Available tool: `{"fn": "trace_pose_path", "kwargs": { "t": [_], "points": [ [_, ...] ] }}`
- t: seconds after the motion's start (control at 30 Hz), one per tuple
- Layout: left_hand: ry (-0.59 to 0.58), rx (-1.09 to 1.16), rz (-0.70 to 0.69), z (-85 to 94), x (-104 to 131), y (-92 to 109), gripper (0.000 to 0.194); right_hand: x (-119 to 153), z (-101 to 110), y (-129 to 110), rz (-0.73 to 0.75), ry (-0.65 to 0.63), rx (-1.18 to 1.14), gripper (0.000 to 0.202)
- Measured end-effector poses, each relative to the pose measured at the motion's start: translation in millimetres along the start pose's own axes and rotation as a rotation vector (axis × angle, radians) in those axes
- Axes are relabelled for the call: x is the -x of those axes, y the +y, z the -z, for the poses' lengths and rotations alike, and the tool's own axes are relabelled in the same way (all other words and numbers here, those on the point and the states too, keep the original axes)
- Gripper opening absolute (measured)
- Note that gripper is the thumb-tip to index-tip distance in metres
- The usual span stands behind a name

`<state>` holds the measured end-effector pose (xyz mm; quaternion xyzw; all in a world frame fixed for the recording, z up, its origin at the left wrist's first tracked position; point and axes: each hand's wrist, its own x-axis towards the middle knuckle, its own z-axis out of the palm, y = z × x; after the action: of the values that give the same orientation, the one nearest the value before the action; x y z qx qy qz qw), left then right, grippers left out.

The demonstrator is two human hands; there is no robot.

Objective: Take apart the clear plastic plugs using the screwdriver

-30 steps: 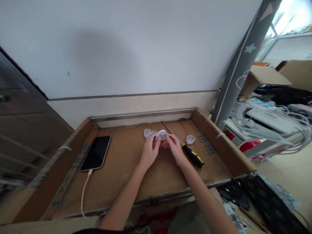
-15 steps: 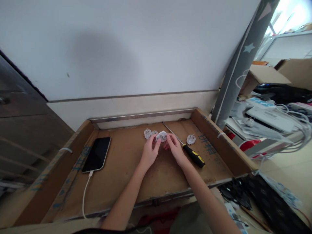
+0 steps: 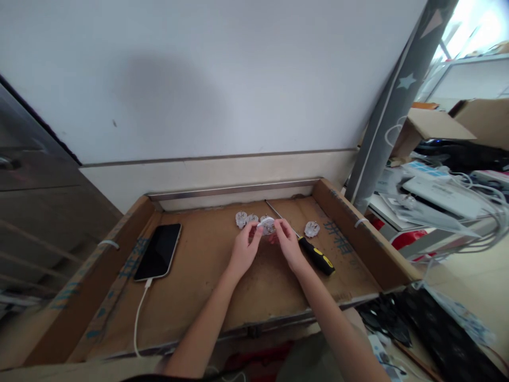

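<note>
Between my left hand (image 3: 244, 246) and my right hand (image 3: 288, 245) is a small white plug piece (image 3: 268, 226) with metal pins or contacts. The fingertips of both hands pinch it from either side, just above the cardboard. Behind it lie more such pieces in a row: one white plug piece (image 3: 240, 219) at the left end, others partly hidden by my fingers. Another white plug piece (image 3: 312, 229) rests apart, to the right. Beside my right hand lies a screwdriver (image 3: 317, 255) with a black and yellow handle, its shaft pointing away toward the back.
A cardboard-lined tray (image 3: 199, 281) with raised sides forms the work surface, against a white wall (image 3: 238, 79). On its left lies a phone (image 3: 158, 251) with a white cable (image 3: 137, 323). A grey post (image 3: 393, 106) and a cluttered shelf (image 3: 441, 196) stand to the right.
The held plug piece has turned slightly and shifted a little to the right and nearer, so another piece shows behind it. Both hands keep their pinch.
</note>
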<state>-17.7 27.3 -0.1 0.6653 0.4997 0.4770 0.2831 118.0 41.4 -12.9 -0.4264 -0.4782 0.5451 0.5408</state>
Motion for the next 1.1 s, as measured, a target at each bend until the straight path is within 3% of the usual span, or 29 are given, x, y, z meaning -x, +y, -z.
{"fn": "trace_pose_path", "kwargs": {
  "t": [0.27, 0.5, 0.73, 0.87, 0.93, 1.0, 1.1],
  "points": [
    [0.063, -0.158, -0.123, 2.4, -1.8, -3.7, 0.028, 3.6, -3.8, -5.3, 0.036, -0.028, 0.027, 0.030],
    [-0.024, 0.096, 0.038, 2.0, -3.8, -1.3, 0.029, 5.6, -0.6, -4.7, -0.012, -0.085, 0.073, 0.033],
    [-0.065, 0.088, 0.048, 1.4, -3.1, 0.2, 0.026, 3.6, 0.9, -3.5, 0.045, -0.035, 0.208, 0.035],
    [-0.098, -0.006, 0.041, -3.2, 1.1, -1.3, 0.028, 10.2, -4.8, -8.1, 0.151, 0.078, 0.357, 0.039],
    [-0.053, -0.035, 0.035, -2.6, 1.4, -3.4, 0.029, 25.0, -5.0, -11.2, 0.224, 0.167, 0.465, 0.040],
    [0.064, -0.037, 0.049, -0.1, -0.4, -6.3, 0.029, 47.9, 2.4, -12.8, 0.282, 0.257, 0.598, 0.039],
    [0.258, 0.088, 0.118, 3.5, -5.8, -11.6, 0.028, 85.2, 31.5, -10.2, 0.308, 0.348, 0.813, 0.037]
  ]
}}
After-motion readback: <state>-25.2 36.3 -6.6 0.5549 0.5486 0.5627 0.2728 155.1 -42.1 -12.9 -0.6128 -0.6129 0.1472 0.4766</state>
